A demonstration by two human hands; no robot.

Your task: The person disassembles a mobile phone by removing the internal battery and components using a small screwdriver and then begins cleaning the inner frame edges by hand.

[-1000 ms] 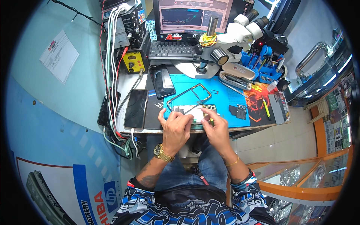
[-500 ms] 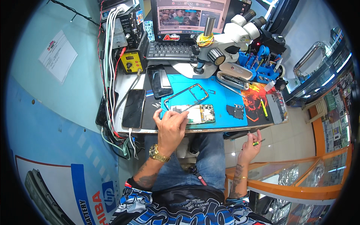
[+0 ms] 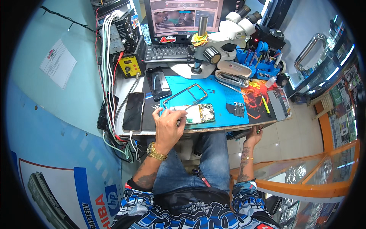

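Observation:
My left hand [image 3: 167,124] is at the near edge of the blue mat [image 3: 225,121], over the left end of an opened phone [image 3: 206,113] with its battery and circuit board bare. Its fingers are pinched, and a thin dark strip reaches from the fingertips toward the phone's empty mid-frame [image 3: 183,93] lying just behind. Whether I hold that strip is hard to make out. Low at the table's front right edge, my right hand [image 3: 252,137] is closed on a slim green-handled tool [image 3: 259,131], mostly hidden by the fingers. A loose black phone part [image 3: 237,110] rests on the mat's right.
Two dark phones [image 3: 133,112] [image 3: 158,84] lie left of the mat. Behind stand a microscope [image 3: 213,53], keyboard [image 3: 167,52] and yellow-fronted station [image 3: 130,65]. An open tool case [image 3: 232,74], blue organizer [image 3: 267,70] and yellow-green pen-like tool [image 3: 265,105] are right. Cables [image 3: 108,84] hang left.
My right hand has moved forward to the table's front edge with the green-handled tool, now mostly covered. The left hand stays at the phone. The whole view has shifted slightly.

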